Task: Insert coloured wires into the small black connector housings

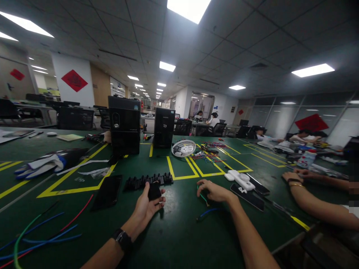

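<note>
My left hand (148,207), with a dark watch on its wrist, holds a small black block-like part (154,191) between thumb and fingers. Just behind it lies a row of black plastic pieces (136,182). To the right, the fingers of my right hand (213,190) are closed on a short green wire (203,200) that hangs down toward the table. Below that hand, a short blue wire (209,211) rests on the green tabletop (179,231). A black phone (107,191) lies flat to the left of the black row.
Loose wires (47,239) spread at the front left, below a glove (45,166). Two black computer cases (125,127) stand farther back, beside a white round basket (183,148). White devices (239,180) and phones lie right. Another person's hands (297,178) rest at the far right.
</note>
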A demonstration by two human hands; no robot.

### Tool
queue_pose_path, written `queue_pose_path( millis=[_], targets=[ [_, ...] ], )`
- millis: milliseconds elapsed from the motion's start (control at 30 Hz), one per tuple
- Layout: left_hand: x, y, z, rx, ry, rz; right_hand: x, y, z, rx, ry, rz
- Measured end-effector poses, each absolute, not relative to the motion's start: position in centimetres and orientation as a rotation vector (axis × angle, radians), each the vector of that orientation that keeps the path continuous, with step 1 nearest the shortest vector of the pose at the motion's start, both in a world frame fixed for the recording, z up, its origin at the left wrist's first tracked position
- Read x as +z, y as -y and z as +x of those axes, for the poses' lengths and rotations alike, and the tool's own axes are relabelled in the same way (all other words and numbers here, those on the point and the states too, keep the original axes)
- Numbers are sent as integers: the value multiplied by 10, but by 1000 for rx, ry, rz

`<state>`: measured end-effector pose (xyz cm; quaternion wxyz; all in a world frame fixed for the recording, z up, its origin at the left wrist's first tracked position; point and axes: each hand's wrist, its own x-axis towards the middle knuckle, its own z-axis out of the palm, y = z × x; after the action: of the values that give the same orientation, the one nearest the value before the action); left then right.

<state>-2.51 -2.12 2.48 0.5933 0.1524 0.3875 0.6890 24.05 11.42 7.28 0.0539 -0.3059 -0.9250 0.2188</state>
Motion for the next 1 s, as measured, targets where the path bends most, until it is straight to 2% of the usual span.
queue_pose_path(
  millis=[400,633,1000],
  targets=[
    [24,23,-25,1584,-839,407,58,-114,218,457,2607,-864],
    [28,21,-19,1737,-773,388,69,-47,157,637,2420,-528],
    [35,25,-9,1842,-642,382,50,-17,131,782,2420,-682]
  ],
)
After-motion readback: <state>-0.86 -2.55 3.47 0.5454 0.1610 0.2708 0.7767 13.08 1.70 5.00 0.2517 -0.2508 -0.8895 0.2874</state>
